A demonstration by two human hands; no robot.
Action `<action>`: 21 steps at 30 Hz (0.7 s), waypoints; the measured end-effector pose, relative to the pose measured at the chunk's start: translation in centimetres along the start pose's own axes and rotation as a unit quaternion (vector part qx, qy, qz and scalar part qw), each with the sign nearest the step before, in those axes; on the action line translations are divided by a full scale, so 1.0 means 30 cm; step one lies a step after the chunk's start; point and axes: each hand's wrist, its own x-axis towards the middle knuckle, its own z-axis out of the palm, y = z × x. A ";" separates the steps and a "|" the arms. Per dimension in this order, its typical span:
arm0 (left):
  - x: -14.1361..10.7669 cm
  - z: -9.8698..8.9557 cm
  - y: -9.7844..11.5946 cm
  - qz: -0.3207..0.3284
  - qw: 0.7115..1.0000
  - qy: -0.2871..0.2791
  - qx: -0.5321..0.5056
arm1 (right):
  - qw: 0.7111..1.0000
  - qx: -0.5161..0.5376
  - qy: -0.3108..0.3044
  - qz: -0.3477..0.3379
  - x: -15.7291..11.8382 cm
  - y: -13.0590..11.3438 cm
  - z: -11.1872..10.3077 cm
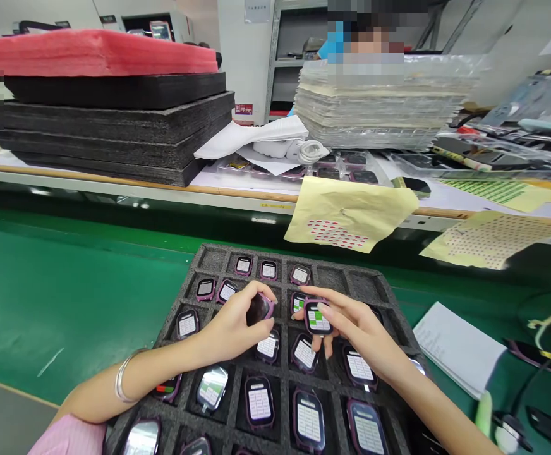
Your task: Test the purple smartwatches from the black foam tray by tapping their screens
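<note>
My left hand (240,319) grips a purple-rimmed watch unit (259,309) whose face looks dark, held by its edges between thumb and fingers. Just right of it, my right hand (346,322) holds another purple-rimmed watch unit (318,317), its lit screen showing green and white cells. Both hands are above a dark grey foam tray (282,373) divided into square compartments. Many compartments hold similar watches with lit white grid screens, such as one watch (259,401) in a lower row. Some compartments at the upper right hold no watch.
Black foam sheets (114,126) with red foam (157,54) on top stand on the shelf at left. Stacked clear plastic trays (375,104) are behind, near a person. Yellow sticker sheets (351,212) hang from the shelf edge. A white notepad (459,349) and cables lie right.
</note>
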 end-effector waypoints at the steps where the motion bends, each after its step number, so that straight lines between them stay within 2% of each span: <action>1: -0.001 -0.002 0.003 -0.002 1.000 -0.001 0.015 | 1.000 -0.001 -0.001 -0.001 0.002 0.000 -0.002; 9: 0.007 0.009 -0.006 0.002 0.998 0.012 0.067 | 0.999 -0.026 0.020 0.000 -0.007 -0.029 0.012; 15: 0.012 0.001 -0.013 0.043 0.994 0.031 0.099 | 0.999 -0.030 0.020 0.004 -0.009 -0.031 0.020; 21: 0.012 -0.013 -0.014 0.053 0.992 0.032 0.109 | 0.999 -0.036 0.026 0.006 -0.009 -0.034 0.022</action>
